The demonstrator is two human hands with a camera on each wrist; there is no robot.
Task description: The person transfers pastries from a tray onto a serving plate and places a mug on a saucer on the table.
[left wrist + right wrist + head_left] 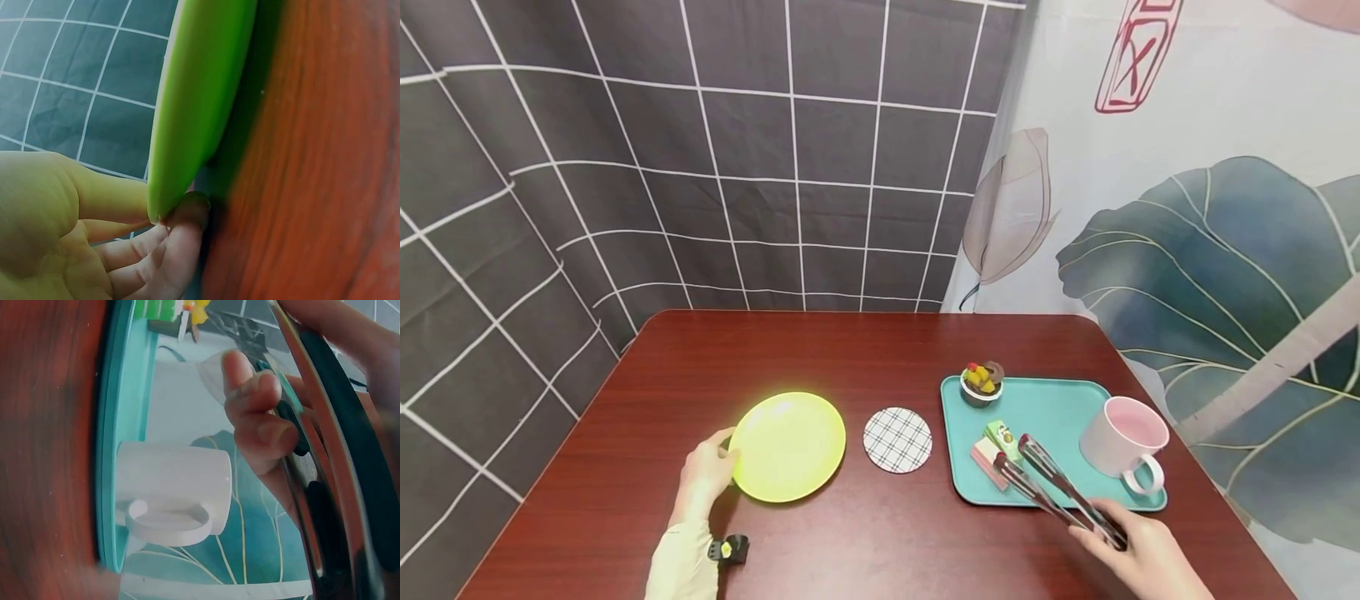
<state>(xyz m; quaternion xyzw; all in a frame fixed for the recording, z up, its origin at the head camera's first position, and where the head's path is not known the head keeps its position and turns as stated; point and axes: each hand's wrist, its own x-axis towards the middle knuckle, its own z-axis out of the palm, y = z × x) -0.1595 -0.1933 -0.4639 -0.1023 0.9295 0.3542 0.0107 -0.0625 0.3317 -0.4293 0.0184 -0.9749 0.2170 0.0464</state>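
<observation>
A yellow-green plate (787, 447) is on the left of the table; my left hand (706, 468) pinches its left edge. In the left wrist view the thumb is at the rim of the plate (200, 81), with fingers curled at its underside. My right hand (1138, 546) grips metal tongs (1060, 483), whose spread tips are over the turquoise tray (1052, 400). Close to those tips lie a pink-and-white block (987, 465) and a green piece (1002, 437), both cake-like. The right wrist view shows fingers curled round the tongs (337, 456).
A checked round coaster (898, 440) lies between plate and tray. On the tray stand a fruit-topped dessert cup (981, 385) at the back left and a pink-white mug (1116, 442) at the right. Gridded dark curtain (835, 208) hangs behind the brown table (865, 533).
</observation>
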